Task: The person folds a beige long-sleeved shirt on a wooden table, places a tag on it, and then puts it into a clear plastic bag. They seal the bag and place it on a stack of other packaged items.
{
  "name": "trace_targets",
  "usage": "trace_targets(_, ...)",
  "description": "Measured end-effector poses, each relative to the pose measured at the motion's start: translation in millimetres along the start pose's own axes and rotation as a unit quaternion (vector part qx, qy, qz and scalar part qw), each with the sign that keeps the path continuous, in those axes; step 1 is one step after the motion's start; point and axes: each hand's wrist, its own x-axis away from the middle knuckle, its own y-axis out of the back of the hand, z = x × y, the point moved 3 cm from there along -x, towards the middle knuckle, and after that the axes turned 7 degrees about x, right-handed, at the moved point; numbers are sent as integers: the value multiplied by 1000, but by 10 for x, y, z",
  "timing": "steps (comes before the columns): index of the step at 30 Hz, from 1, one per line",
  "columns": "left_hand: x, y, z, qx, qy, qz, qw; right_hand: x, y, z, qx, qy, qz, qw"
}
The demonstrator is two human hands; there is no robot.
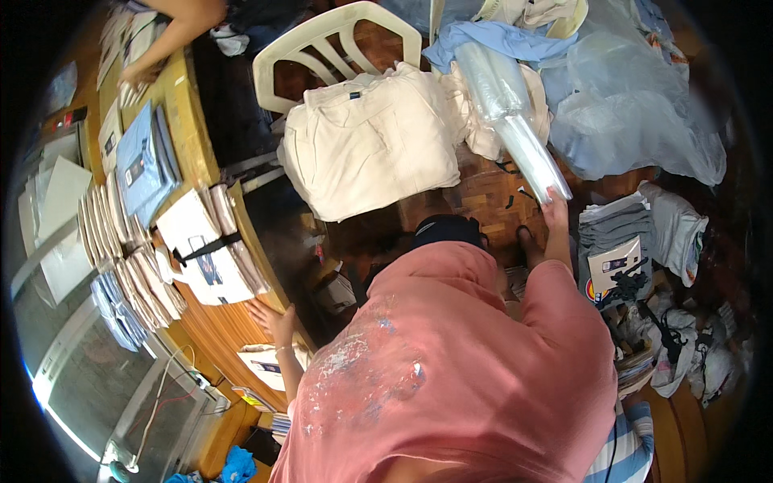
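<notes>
My right hand [555,212] is at the near end of a long bundle of clear plastic bags [527,154], its fingers closed on the edge. The bundle slopes down from a pile of cream and light blue clothes. My left hand [274,324] lies with spread fingers on the edge of the wooden table [193,129], holding nothing. Near it are folded cream garments [217,274] with a dark strap across them and another folded cream garment [262,366]. A thick stack of cream shirts [370,145] sits on a white plastic chair [270,68] ahead of me.
Another person's hand [138,79] rests at the table's far end. Folded blue shirts [145,165] and rows of folded garments line the table. At right are a large translucent plastic bag [636,113], a grey clothes stack [616,229] and tangled plastic [676,338].
</notes>
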Motion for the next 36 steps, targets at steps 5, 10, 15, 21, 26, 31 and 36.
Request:
trace_targets(5, 23, -45, 8, 35, 17, -27, 999, 231, -365, 355, 47, -38, 152, 986)
trace_targets(10, 97, 51, -57, 89, -42, -57, 993, 644, -2340, 452, 178, 33, 340, 923)
trace_targets(15, 173, 361, 81, 369, -125, -62, 919, 2050, -4289, -246, 259, -31, 579, 772)
trace_targets(21, 900, 754, 146, 705, -215, 23, 676, 4209, -4814, -1530, 343, -104, 719, 595)
trace_targets(26, 1043, 825, 577, 889, -95, -111, 435, 5198, -4667, -1797, 315, -88, 765, 555)
trace_targets(31, 950, 979, 729, 921, -58, -103, 372, 4460, -4869, -1535, 261, -79, 738, 617)
trace_targets(36, 651, 915, 538, 940, -58, -59, 331, 3875, -4658, -865, 149, -85, 684, 709)
